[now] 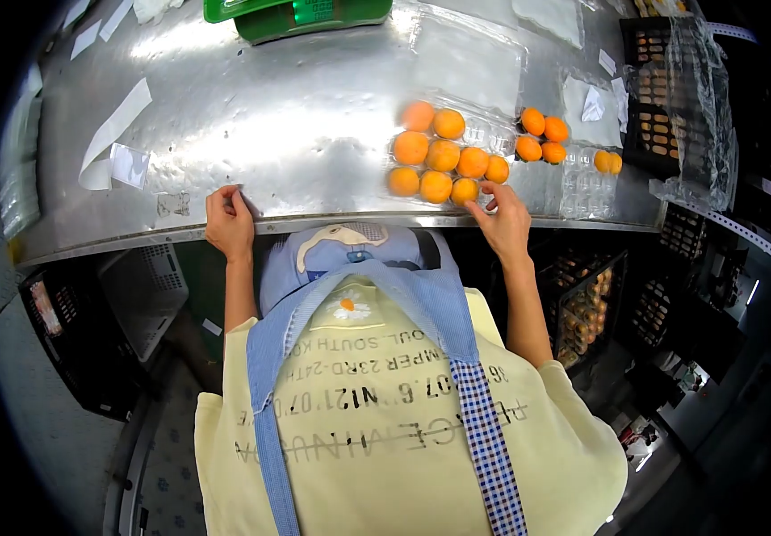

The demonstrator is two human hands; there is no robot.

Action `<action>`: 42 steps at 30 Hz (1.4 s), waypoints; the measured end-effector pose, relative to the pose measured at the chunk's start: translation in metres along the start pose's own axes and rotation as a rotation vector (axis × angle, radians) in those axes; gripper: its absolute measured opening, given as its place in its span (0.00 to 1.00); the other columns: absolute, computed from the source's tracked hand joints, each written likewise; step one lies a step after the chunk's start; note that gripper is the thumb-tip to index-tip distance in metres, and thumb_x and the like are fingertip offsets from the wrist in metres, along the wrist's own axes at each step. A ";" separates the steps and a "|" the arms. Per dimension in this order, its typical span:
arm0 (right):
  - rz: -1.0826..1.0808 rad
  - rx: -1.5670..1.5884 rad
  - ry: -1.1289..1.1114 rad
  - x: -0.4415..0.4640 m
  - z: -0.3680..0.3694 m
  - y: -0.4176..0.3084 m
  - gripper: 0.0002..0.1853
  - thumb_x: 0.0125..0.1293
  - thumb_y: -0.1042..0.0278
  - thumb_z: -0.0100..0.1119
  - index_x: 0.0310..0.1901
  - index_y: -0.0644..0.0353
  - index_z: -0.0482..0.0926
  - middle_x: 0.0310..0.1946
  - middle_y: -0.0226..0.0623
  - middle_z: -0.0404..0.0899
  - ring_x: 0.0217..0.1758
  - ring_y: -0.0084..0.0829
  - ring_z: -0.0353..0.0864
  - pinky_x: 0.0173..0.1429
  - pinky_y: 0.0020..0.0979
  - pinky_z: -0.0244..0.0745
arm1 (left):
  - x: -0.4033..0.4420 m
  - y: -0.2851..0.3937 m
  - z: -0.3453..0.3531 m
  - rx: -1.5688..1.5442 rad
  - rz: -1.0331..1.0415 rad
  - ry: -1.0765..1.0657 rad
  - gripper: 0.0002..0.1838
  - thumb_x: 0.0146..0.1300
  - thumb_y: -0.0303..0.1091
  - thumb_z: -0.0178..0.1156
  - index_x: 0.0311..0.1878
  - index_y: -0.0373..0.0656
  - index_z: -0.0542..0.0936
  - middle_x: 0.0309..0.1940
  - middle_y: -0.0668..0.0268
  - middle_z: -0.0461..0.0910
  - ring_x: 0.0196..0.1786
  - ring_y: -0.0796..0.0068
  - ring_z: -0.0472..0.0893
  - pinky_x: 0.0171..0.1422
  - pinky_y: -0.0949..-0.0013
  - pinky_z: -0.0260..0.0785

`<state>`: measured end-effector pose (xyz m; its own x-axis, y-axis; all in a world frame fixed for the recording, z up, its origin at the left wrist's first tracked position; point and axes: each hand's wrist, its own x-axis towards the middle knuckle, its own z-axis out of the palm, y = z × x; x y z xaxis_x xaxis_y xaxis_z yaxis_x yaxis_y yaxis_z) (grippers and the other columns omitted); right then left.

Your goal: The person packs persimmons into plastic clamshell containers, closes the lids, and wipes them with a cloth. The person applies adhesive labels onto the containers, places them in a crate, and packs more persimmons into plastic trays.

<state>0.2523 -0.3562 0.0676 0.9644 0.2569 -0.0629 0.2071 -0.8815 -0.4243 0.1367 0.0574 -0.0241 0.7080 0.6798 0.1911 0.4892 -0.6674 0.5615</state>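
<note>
1. Filling the nearest part of the view, a pale yellow shirt (377, 447) with printed lettering shows under the straps of a blue apron (271, 393)
2. Below table height stand a pale crate (147, 281) on the left side and a dark crate (585, 313) holding round produce on the right
3. At the near edge of the metal table (251, 134), the left hand (230, 223) rests with its fingers curled and thumb close to the forefinger; whether they grasp anything, I cannot tell
4. Well apart from it, the right hand (503, 223) pinches the near-corner fruit (465, 191) between thumb and forefinger, the other fingers bent loosely
5. Around that piece, eight more orange fruits (443, 155) sit grouped in clear plastic packaging (493, 134), close to the table's near edge
6. To their right, four smaller orange fruits (553, 129) cluster together, and a clear tray (586, 192) has two orange pieces (609, 163) near its far corner
7. Over on the left lies a curling white paper strip (117, 125), touching or just beside a clear packet (129, 167)
8. Farthest off, beyond the bare metal, a green scale (310, 20) stands with lit digits on its display
</note>
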 end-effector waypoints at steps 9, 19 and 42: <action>-0.045 -0.153 0.078 -0.006 0.017 -0.005 0.25 0.49 0.57 0.76 0.48 0.58 0.80 0.38 0.37 0.79 0.39 0.38 0.82 0.39 0.36 0.77 | 0.000 0.000 0.000 0.020 -0.007 -0.011 0.02 0.64 0.32 0.62 0.38 0.49 0.82 0.33 0.73 0.78 0.22 0.77 0.76 0.28 0.71 0.67; 0.368 1.175 -0.106 0.004 0.001 0.009 0.27 0.66 0.47 0.57 0.53 0.66 0.77 0.40 0.34 0.80 0.37 0.23 0.75 0.42 0.25 0.70 | -0.001 0.000 0.001 -0.016 -0.002 0.007 0.01 0.64 0.32 0.61 0.37 0.48 0.81 0.32 0.73 0.78 0.22 0.77 0.76 0.28 0.71 0.67; -0.542 -0.027 0.116 0.372 -0.027 -0.235 0.31 0.50 0.45 0.72 0.50 0.61 0.83 0.41 0.39 0.85 0.41 0.35 0.84 0.46 0.35 0.77 | 0.002 0.006 -0.014 -0.115 -0.064 0.043 0.03 0.61 0.29 0.60 0.36 0.50 0.79 0.32 0.69 0.79 0.26 0.65 0.79 0.30 0.65 0.70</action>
<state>0.5673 -0.0643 0.1687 0.7297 0.6330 0.2585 0.6818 -0.6452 -0.3446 0.1342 0.0593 -0.0093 0.6534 0.7341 0.1850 0.4694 -0.5846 0.6618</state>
